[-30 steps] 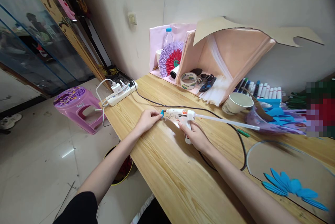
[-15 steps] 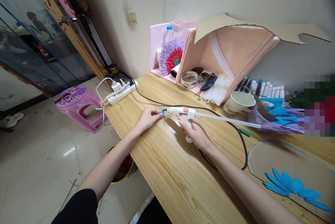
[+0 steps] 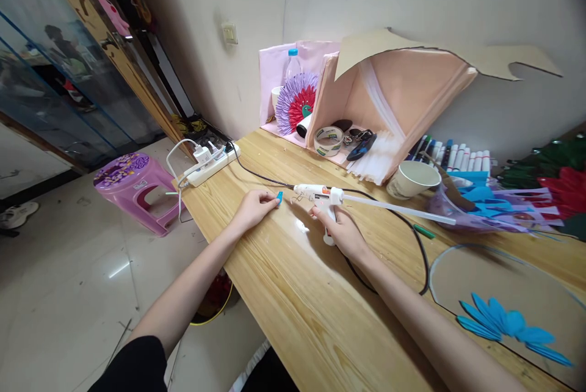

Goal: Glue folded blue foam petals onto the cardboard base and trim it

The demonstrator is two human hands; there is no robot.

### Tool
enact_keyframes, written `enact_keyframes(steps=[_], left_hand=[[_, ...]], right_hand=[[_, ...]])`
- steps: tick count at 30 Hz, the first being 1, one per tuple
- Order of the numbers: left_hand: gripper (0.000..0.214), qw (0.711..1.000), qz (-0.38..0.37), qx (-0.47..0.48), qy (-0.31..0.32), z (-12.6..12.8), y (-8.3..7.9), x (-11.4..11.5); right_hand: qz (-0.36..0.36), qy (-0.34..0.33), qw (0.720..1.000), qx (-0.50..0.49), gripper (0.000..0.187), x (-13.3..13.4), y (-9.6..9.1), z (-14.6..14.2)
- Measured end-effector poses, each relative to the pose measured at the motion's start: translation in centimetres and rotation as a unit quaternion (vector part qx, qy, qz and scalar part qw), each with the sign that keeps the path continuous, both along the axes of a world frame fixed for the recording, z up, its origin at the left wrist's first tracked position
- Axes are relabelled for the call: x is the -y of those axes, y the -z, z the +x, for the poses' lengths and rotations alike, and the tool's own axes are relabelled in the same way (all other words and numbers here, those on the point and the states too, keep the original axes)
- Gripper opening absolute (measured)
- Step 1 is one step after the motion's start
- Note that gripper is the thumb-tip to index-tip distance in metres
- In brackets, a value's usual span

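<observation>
Pinched in the fingers of my left hand (image 3: 254,211) is a small blue petal-like piece (image 3: 279,198). My right hand (image 3: 345,232) is wrapped round the handle of a white glue gun (image 3: 320,195), whose nozzle points left toward the blue piece with a gap between them. A long translucent glue stick (image 3: 398,207) juts from the gun's back end. At the lower right lies a round cardboard disc (image 3: 462,270) with several blue petals (image 3: 513,322) arranged on it. The black cord (image 3: 426,264) loops on the table around my right forearm.
On the wooden table (image 3: 293,294), a white power strip (image 3: 214,165) sits at the left edge. A pink box (image 3: 394,99) holds a tape roll (image 3: 328,140) and scissors (image 3: 361,145). Beside it stand a paper cup (image 3: 414,179) and markers (image 3: 462,157). A pink stool (image 3: 137,190) is on the floor.
The glue gun's nozzle and the blue piece, close together before, are now farther apart. My left hand has shifted slightly left with the piece. The view has turned a little.
</observation>
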State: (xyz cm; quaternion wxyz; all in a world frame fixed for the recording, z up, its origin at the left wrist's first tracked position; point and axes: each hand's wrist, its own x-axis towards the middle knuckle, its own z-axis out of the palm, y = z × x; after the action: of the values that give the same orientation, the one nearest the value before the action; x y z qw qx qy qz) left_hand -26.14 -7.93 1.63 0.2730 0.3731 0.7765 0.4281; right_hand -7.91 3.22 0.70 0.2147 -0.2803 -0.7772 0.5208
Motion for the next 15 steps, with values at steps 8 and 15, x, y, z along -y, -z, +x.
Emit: enact_keyframes(steps=[8,15], left_hand=[[0.031,0.992,-0.01,0.095,0.082,0.5,-3.1,1.9],[0.027,0.974,-0.036,0.14,0.175,4.7,-5.6,1.8]], right_hand=[[0.169,0.043,0.985,-0.007,0.03,-2.5,0.0,-4.8],[0.24,0.065,0.968,0.047,0.017,-2.6,0.5,-6.9]])
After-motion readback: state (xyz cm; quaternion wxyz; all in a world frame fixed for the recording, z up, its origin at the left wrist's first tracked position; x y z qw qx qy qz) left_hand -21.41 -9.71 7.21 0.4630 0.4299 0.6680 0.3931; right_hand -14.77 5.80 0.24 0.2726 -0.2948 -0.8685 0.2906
